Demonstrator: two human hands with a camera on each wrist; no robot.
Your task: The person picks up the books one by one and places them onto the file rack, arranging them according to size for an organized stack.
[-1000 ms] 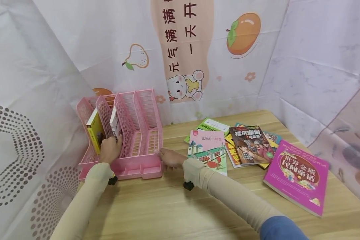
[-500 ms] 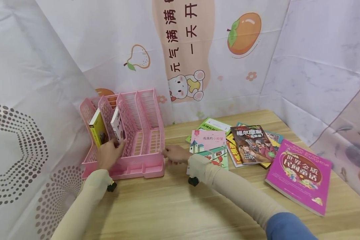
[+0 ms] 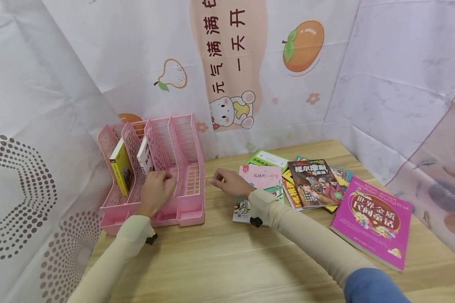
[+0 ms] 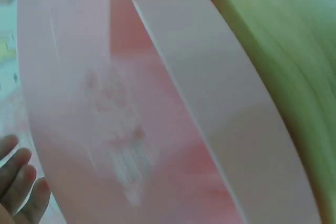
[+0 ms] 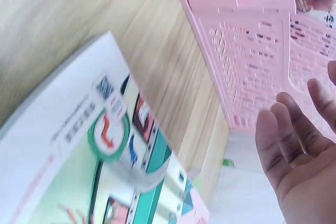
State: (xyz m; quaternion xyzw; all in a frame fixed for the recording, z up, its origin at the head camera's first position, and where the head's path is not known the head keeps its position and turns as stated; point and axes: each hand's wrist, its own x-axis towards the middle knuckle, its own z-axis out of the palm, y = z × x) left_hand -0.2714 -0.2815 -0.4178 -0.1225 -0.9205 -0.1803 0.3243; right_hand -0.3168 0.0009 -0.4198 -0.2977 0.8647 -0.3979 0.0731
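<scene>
A pink file rack [image 3: 191, 203] with upright dividers stands at the left of the table. In its first slot from the left is a yellow-spined book [image 3: 121, 168], and the second slot holds a white book [image 3: 145, 156]. My left hand [image 3: 158, 191] is over the rack's front, fingers loosely bent and holding nothing. To the right of the rack, my right hand [image 3: 231, 183] hovers with nothing in it and overlaps a pink-covered picture book [image 3: 263, 172]. The right wrist view shows that hand's relaxed fingers [image 5: 270, 140] near the rack's slotted side and the picture book's lower part.
Behind the picture book lies a green book [image 3: 267, 159]. A dark-covered comic book [image 3: 314, 185] rests on several others to its right. A large purple book [image 3: 373, 223] lies at the table's right side. A printed cloth [image 3: 246, 50] hangs behind.
My left hand has left the white book and moved right over the rack's front. My right hand has let go of the rack's side and risen toward the picture book.
</scene>
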